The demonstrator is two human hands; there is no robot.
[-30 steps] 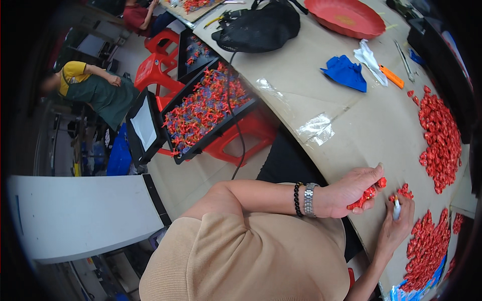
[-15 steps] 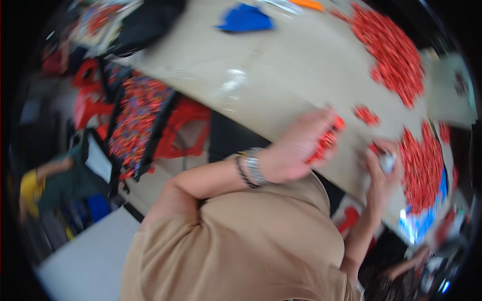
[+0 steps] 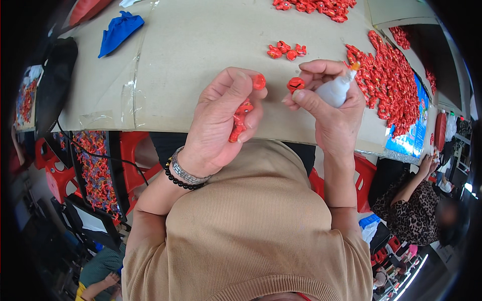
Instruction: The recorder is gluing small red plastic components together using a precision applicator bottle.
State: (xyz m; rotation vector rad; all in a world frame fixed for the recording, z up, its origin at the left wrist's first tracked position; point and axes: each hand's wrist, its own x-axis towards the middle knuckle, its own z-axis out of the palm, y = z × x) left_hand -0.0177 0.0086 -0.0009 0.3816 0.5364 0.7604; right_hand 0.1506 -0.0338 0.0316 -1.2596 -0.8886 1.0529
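I have the left hand [image 3: 218, 118] curled around small glossy red pieces [image 3: 240, 123]; the right hand [image 3: 335, 113] (just beside it) pinches a round, black-marked red piece [image 3: 295, 83] and cradles a white, orange-tipped squeeze bottle [image 3: 333, 92].

The view swings round: the edge of the surface [image 3: 201, 40] now runs crosswise before the person, and a co-worker in a patterned top [image 3: 414, 215] shows more fully at the right. The right hand [image 3: 334, 103] is now clear of the small red cluster [image 3: 291, 54], its fingers pinching a dark-marked red piece [image 3: 296, 84]; the white bottle [image 3: 335, 92] now leans rightward.
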